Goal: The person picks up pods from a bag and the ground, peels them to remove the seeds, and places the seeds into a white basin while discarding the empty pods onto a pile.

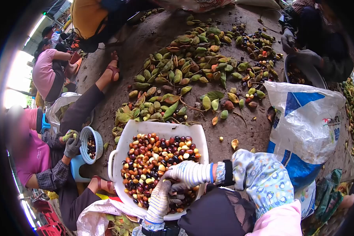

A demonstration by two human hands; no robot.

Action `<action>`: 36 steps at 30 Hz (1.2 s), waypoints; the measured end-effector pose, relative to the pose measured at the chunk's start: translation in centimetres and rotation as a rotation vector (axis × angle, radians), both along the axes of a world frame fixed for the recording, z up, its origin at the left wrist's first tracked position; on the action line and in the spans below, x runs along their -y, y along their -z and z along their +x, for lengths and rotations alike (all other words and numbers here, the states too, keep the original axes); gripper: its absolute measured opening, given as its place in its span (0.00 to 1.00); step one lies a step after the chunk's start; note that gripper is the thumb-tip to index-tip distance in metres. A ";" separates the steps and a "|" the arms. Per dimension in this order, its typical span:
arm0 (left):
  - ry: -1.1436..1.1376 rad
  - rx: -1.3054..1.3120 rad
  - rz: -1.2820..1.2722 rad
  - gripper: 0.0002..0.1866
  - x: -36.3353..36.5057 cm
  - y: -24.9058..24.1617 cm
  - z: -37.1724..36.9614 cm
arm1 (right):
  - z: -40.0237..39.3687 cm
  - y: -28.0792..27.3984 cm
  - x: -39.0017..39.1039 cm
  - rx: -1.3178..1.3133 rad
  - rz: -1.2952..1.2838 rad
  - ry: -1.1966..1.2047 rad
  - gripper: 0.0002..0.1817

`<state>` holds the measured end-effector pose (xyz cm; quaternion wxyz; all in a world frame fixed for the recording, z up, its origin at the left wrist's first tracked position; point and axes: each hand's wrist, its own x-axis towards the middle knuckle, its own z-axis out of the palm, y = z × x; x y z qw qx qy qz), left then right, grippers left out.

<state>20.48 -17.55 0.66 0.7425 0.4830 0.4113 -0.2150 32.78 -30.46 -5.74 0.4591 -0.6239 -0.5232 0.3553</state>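
Note:
A white tub (202, 143) with a side handle holds many glossy seeds (145, 151) in brown, dark red, black and cream. Both my hands wear striped gloves with dark, stained fingers, and they meet over the lower right part of the tub. My right hand (185, 174) comes in from the right, its fingers bent inward and closed. From below reaches my left hand (162, 198), with its fingers curled against the right one. Whatever sits between the fingers is too small and covered to make out.
Green and brown pods (185, 72) lie heaped on the floor beyond the tub. A white and blue sack (306, 122) stands at right. To the left, a person in gloves works over a pale blue basket (99, 145). Another person at upper right handles a metal basin (316, 74).

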 end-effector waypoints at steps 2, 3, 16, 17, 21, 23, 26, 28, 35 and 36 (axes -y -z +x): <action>0.028 0.032 0.126 0.22 -0.6 0.6 0.1 | -0.5 -0.6 -1.1 0.121 0.020 0.071 0.24; 0.039 0.046 0.192 0.22 -0.9 0.7 0.0 | -0.7 -1.0 -1.8 0.153 0.007 0.069 0.24; -0.002 -0.058 0.660 0.20 -8.3 -6.2 -6.6 | -1.5 -2.2 -6.8 0.127 0.245 -0.124 0.29; 0.031 -0.065 0.794 0.20 -9.9 -7.3 -8.5 | -2.0 -1.8 -6.4 0.217 0.353 -0.130 0.32; 0.825 -0.223 1.543 0.20 -18.9 -11.4 -18.4 | 1.1 -0.1 -4.8 0.133 0.238 -0.092 0.23; 0.872 -0.041 1.761 0.21 -21.7 -11.7 -22.6 | 5.8 1.2 -3.3 0.327 -0.008 0.311 0.16; 0.804 0.035 1.750 0.23 -18.7 -11.5 -18.2 | 12.7 5.9 1.0 0.749 -0.419 0.710 0.35; 0.598 0.008 1.567 0.25 -15.6 -11.2 -14.9 | 15.3 7.1 2.8 0.735 -0.769 0.701 0.42; 0.636 0.243 1.197 0.20 -6.3 -8.6 -3.1 | 17.7 6.9 4.7 0.810 -1.048 0.433 0.43; 0.525 0.207 1.084 0.20 -5.4 -7.9 -2.3 | 17.8 6.4 4.6 0.751 -1.007 0.477 0.37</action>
